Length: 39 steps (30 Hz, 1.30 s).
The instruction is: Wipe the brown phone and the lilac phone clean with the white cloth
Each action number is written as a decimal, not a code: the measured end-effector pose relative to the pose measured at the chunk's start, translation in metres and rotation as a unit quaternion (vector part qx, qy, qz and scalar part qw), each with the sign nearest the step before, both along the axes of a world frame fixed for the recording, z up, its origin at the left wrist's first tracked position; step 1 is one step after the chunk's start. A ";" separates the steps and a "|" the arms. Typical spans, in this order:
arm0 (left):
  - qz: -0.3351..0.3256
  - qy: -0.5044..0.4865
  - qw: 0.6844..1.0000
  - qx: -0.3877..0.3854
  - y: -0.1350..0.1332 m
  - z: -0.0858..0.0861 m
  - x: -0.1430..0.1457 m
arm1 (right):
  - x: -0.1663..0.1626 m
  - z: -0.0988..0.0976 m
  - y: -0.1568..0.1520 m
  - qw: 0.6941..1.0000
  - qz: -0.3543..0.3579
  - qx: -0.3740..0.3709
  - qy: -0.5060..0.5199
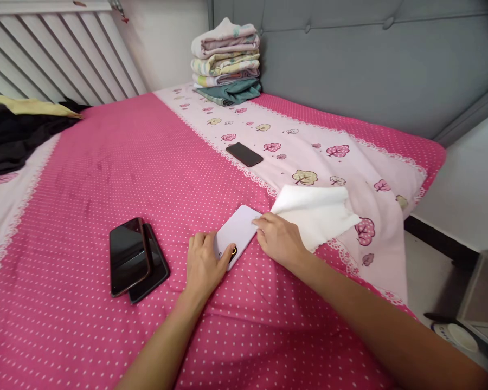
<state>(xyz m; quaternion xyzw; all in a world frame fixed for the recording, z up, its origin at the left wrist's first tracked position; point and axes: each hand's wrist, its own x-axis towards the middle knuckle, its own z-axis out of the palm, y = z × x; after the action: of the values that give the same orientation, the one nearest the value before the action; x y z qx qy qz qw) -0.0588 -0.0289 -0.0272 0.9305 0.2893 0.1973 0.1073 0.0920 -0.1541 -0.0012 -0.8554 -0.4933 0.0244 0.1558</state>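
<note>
A pale lilac phone (236, 227) lies back side up on the pink bedspread, tilted away to the right. My left hand (205, 260) grips its near left end, the thumb over the dark camera patch. At the far right edge of the phone, the fingers of my right hand (280, 238) are closed and touch its back; whether they pinch something there is hidden. A white cloth or tissue (315, 208) lies spread just behind my right hand. To the left, a black phone (128, 254) rests partly on top of another dark phone (158, 265).
Another dark phone (244, 155) lies farther back on the bedspread (106, 162). Folded cloths (226, 59) are stacked against the grey headboard (350, 65). Dark clothing (12, 135) lies at the left, near a white radiator (61, 54). The bed's edge drops off at the right.
</note>
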 end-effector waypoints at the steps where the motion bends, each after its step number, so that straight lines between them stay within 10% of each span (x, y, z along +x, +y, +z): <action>1: 0.001 0.002 1.000 0.002 0.000 0.000 0.000 | 0.000 -0.001 0.000 1.000 0.012 0.011 0.002; 8: 0.005 0.011 1.000 0.012 -0.002 0.002 -0.001 | -0.010 -0.012 -0.002 0.977 0.194 0.087 -0.013; 16: 0.006 0.011 1.000 0.020 -0.002 0.001 0.000 | -0.005 -0.002 0.000 0.999 0.035 0.010 0.011; 39: 0.005 0.014 1.000 0.020 -0.002 0.002 -0.001 | -0.007 0.005 0.000 0.984 0.053 0.092 0.141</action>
<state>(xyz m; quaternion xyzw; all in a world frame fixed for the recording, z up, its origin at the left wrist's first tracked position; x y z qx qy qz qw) -0.0595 -0.0310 -0.0250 0.9337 0.2917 0.1903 0.0836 0.0850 -0.1544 0.0041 -0.7982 -0.5110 0.1072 0.3005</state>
